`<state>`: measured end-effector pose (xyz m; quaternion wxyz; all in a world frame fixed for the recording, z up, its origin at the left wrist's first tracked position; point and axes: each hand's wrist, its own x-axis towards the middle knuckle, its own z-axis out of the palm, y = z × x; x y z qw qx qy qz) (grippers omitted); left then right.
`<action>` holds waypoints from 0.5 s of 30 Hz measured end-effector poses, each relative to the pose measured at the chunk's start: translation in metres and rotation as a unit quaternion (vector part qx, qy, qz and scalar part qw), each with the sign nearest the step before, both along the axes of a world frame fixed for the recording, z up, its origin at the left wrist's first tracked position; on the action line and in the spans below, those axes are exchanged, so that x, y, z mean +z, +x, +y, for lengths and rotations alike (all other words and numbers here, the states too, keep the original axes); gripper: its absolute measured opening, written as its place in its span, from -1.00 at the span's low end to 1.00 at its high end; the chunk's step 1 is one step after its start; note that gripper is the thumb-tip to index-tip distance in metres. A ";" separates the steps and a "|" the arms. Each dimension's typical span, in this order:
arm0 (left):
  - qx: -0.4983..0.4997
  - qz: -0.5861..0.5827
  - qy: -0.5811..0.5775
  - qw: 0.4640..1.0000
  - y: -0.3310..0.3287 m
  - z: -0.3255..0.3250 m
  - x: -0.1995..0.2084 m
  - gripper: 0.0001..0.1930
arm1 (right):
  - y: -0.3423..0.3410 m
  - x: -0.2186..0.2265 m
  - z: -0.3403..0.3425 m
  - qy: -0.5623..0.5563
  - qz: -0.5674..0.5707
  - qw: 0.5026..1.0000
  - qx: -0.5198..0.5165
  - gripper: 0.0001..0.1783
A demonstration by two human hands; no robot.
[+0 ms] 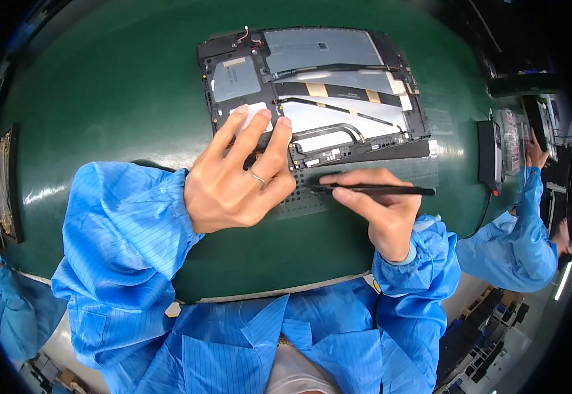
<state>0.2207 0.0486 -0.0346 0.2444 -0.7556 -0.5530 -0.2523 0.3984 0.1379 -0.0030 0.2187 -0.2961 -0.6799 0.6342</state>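
Note:
An opened tablet-like device (338, 49) lies on the green mat with its inside facing up, showing silver-grey plates, black flat cables and a dark frame. My left hand (240, 177) rests on its lower left part, fingers stretched out. The fingertips touch a small white piece (254, 115) and the frame around it; the palm hides what lies beneath. Just below the device's near edge, my right hand (378, 207) pinches black tweezers (397, 190), their tips pointing left toward my left hand. Under both hands is a see-through sheet with rows of dark dots (299, 203).
A green work mat (115, 98) covers the table. At the right stand a black box-shaped device (489, 154) with a cable and a clear tray (510, 141). A dark framed panel (8, 184) lies at the left edge. Co-workers' blue sleeves (529, 197) show on both sides.

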 end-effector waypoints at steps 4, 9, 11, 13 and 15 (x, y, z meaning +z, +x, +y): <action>-0.009 -0.014 -0.003 1.000 0.001 0.000 -0.002 -0.90 | -0.003 -0.007 0.003 -0.029 0.024 0.999 -0.012 -0.88; -0.018 -0.010 -0.015 1.000 0.000 0.000 -0.001 -0.89 | -0.002 -0.008 0.002 -0.017 -0.002 1.000 -0.017 -0.89; -0.016 -0.011 -0.014 1.000 0.001 0.002 -0.001 -0.89 | -0.002 -0.006 0.005 -0.012 -0.007 1.000 -0.016 -0.89; -0.015 -0.012 -0.012 1.000 0.002 0.004 -0.001 -0.89 | -0.002 -0.006 0.006 -0.014 -0.002 1.000 -0.013 -0.90; -0.017 -0.018 -0.018 1.000 0.003 0.004 -0.003 -0.90 | -0.002 -0.008 0.007 -0.012 -0.002 1.000 -0.014 -0.90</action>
